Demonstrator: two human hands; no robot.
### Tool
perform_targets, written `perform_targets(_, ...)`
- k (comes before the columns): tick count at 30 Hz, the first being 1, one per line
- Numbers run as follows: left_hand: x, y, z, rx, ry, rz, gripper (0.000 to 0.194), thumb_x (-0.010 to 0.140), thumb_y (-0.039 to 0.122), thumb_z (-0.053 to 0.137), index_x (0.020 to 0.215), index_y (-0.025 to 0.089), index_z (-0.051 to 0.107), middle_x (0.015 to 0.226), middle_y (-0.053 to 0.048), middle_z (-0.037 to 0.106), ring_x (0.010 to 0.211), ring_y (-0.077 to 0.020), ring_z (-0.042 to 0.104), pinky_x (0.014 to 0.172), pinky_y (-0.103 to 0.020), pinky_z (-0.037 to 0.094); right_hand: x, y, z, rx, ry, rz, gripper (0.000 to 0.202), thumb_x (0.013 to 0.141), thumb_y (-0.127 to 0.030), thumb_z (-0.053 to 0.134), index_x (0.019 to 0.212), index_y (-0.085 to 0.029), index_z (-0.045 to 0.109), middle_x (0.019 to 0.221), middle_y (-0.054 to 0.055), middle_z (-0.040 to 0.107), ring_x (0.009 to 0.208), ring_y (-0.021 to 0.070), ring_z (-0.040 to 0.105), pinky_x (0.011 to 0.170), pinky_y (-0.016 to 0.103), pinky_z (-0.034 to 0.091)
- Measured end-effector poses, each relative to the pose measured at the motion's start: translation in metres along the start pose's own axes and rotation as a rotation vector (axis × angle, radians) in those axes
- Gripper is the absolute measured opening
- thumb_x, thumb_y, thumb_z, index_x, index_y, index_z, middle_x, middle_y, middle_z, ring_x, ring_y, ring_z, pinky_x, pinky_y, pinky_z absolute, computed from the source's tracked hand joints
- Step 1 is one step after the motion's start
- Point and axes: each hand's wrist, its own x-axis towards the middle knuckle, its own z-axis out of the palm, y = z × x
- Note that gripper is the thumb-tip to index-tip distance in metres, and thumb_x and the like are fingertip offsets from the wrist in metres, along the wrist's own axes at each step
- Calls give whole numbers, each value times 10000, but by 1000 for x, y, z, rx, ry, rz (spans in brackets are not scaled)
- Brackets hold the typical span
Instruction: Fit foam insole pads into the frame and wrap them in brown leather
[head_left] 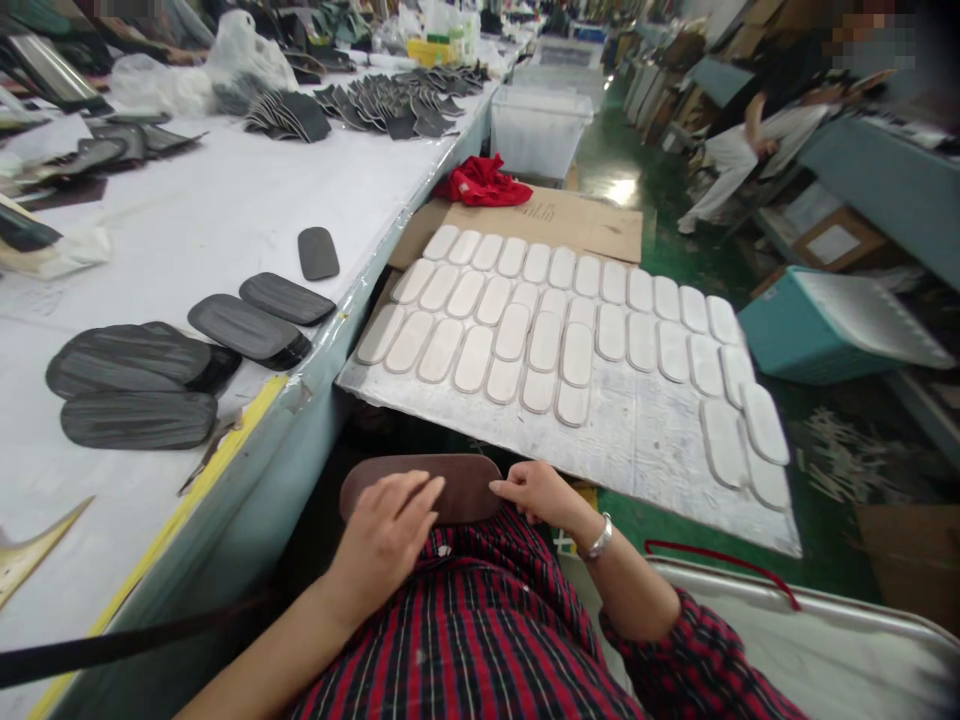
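Note:
A long brown oval leather-like piece [469, 490] with rounded ends lies across my lap. My left hand [394, 525] rests over its left half, fingers stretched out and lying on the surface. At the right end of the piece, my right hand [541, 492] has thumb and forefinger pinched together at the edge. The other right fingers are curled in. Just beyond my hands, a pale board [652, 440] carries rows of white rounded oval pieces [472, 357], some overlapping. To the left, dark grey oval pieces [139, 418] lie on the white table in small stacks.
The white table [315, 180] has a yellow-taped edge near me. Farther back sit dark cut pieces [390, 105] and plastic bags [240, 60]. A red cloth [487, 183] lies on cardboard [577, 218]. A teal bin [832, 325] and a seated person [765, 140] are at right.

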Motion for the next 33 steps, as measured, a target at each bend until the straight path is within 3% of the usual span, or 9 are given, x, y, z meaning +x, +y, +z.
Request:
perform_targets(2,8,18,13,-62,-62,154,364,845,192,459,1207,219,481,1113,-70,547,1021,-206,474,883,-366,364,1,12,0,219,-71,27,345,770,-476,502,623,-164,489,463,-52,491,346,59,441,348,164,302)
perform_targets(4,12,26,23,-103,-99,255,348,843,168,454,1183,216,508,1092,-62,564,995,-201,479,865,-362,368,0,26,1,376,-51,42,338,787,-470,480,663,-155,498,491,-54,492,362,54,444,361,159,315)
perform_targets(9,12,22,30,-145,-117,305,354,838,136,443,1180,191,515,1092,-69,568,962,-203,469,828,-366,369,-2,47,5,442,103,48,322,818,-452,440,716,-151,492,531,-59,479,400,51,450,403,164,352)
perform_targets(13,13,24,29,-161,-95,274,317,846,140,434,1138,191,545,1052,-60,585,920,-191,469,791,-350,372,-2,34,8,389,225,-38,296,825,-438,442,760,-156,506,602,-26,530,488,87,511,466,202,409)
perform_targets(16,13,27,31,-153,-86,271,316,844,134,426,1132,183,547,1041,-62,586,899,-192,469,772,-350,372,-1,17,13,298,296,-143,260,830,-408,453,881,-165,529,759,17,592,679,130,575,629,253,465)
perform_targets(20,11,28,34,-95,-75,334,344,828,133,420,1155,139,527,1048,-93,575,900,-214,471,761,-367,373,4,5,22,226,310,-184,337,773,-373,555,1045,-182,502,966,53,599,899,172,563,763,282,461)
perform_targets(25,7,28,39,-50,-62,334,342,831,163,449,1166,137,512,1066,-89,572,904,-213,476,778,-371,361,10,0,25,252,181,-169,219,770,-351,554,900,-175,545,849,20,606,774,150,567,688,255,465)
perform_targets(33,4,22,44,-93,-1,304,334,834,206,482,1162,145,508,1020,-71,601,893,-178,514,793,-336,389,20,-8,24,140,202,-145,281,781,-449,519,734,-172,530,672,-9,546,634,135,494,584,243,406)
